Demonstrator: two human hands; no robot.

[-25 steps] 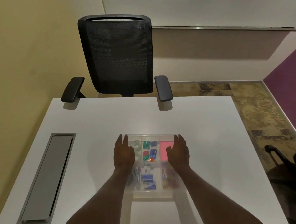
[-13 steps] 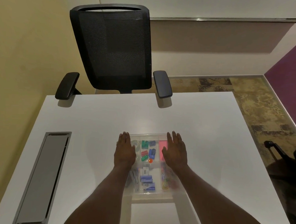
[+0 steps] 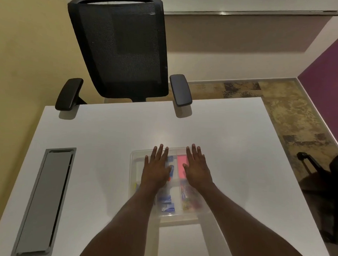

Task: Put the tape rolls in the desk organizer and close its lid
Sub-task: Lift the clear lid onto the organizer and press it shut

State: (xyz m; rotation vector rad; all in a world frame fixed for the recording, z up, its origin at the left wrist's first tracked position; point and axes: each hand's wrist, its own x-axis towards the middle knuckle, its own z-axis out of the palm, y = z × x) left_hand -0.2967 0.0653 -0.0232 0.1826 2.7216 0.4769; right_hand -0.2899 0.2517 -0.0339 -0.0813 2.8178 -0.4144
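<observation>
White desk (image 3: 106,144): both flat hands cover stationery-filled organizer (image 3: 136,159).

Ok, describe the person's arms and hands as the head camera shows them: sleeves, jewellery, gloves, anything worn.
Both forearms are bare right to the bottom edge of the picture: no sleeve or cuff shows. The left hand and right hand are ungloved. No watch, bracelet or band shows at either wrist, and no ring can be made out on the fingers, though the picture is too soft to rule out a thin one.
</observation>
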